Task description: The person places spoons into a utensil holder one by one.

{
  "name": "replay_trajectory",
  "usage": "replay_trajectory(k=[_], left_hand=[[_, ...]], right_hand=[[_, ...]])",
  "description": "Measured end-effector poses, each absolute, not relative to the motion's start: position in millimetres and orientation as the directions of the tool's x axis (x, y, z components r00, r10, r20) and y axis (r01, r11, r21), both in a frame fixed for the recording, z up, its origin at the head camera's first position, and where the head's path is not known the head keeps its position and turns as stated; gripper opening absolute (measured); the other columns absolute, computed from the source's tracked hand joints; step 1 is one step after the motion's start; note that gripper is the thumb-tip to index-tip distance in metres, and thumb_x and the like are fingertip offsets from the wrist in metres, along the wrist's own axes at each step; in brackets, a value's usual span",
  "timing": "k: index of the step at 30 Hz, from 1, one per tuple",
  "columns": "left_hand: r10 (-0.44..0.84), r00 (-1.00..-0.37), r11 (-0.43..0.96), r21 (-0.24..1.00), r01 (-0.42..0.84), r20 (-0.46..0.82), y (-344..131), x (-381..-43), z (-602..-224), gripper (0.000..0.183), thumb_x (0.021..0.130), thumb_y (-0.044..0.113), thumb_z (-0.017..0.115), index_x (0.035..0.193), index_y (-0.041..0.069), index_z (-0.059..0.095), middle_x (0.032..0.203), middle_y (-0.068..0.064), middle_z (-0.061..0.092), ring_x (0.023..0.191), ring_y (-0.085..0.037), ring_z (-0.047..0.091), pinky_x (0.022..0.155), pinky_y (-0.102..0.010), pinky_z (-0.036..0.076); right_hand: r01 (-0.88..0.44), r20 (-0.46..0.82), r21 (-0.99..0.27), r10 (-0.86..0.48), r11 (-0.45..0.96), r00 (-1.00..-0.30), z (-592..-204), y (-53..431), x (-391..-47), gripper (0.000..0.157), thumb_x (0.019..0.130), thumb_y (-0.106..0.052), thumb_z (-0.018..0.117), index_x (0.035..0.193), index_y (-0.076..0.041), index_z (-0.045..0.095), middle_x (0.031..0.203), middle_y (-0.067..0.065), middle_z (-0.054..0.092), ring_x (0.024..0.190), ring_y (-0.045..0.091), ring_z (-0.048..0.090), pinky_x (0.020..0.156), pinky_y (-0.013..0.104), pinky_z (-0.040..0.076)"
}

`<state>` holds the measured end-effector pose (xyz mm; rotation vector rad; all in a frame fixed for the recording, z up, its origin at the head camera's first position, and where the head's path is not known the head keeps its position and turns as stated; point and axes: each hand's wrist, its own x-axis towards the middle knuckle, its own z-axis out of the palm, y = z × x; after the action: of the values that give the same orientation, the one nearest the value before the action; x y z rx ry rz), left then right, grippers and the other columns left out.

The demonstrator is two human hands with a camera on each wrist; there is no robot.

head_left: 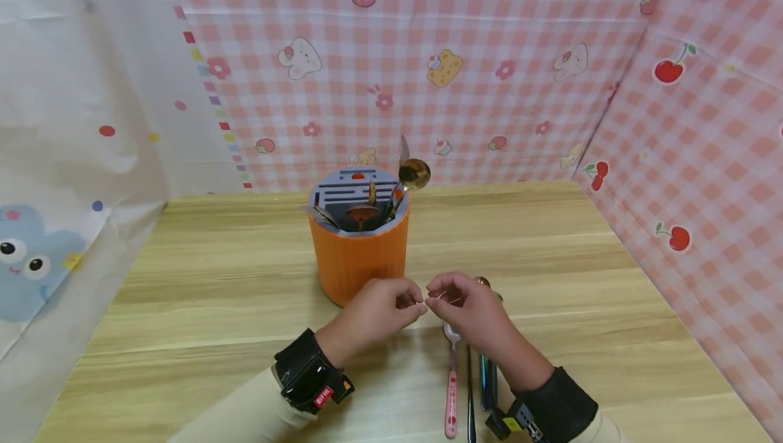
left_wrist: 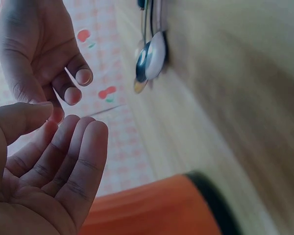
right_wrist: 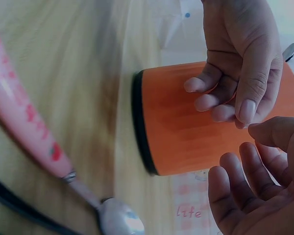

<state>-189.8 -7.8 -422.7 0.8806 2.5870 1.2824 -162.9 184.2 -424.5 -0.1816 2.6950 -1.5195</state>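
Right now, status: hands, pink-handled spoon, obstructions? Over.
Left hand, right hand: fingertips close together; anything pinched, unclear. Pink-handled spoon: on table, not held. Orange holder: just beyond left hand, no clear obstruction.

I read the head view as follows. Centre: orange holder with greyish-blue slotted top; gold ladle at its upper right. Lower centre: spoon, pink handle marked in red. Lower left: black wristband with red label, cream sleeve. Top: pink-and-white checked cloth with strawberries and flowers. Throughout the lower half: pale yellow-brown, wood-grained table.
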Motion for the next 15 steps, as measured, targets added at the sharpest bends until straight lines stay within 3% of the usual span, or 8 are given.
replay_trajectory(k=[15], left_hand=[[0.583, -0.807, 0.469, 0.772, 0.428, 0.093, 14.0, -181.8, -453.6, 0.010, 0.087, 0.013, 0.072, 0.080, 0.015, 0.066, 0.064, 0.008, 0.058, 0.055, -0.003, 0.049, 0.052, -0.019, 0.042]], right_hand=[[-0.042, -0.016, -0.853, -0.106, 0.520, -0.994, -456.2, 197.7, -152.6, 0.013, 0.086, -0.006, 0.073, 0.097, -0.010, 0.067, 0.083, 0.003, 0.066, 0.074, 0.018, 0.059, 0.062, 0.031, 0.051]])
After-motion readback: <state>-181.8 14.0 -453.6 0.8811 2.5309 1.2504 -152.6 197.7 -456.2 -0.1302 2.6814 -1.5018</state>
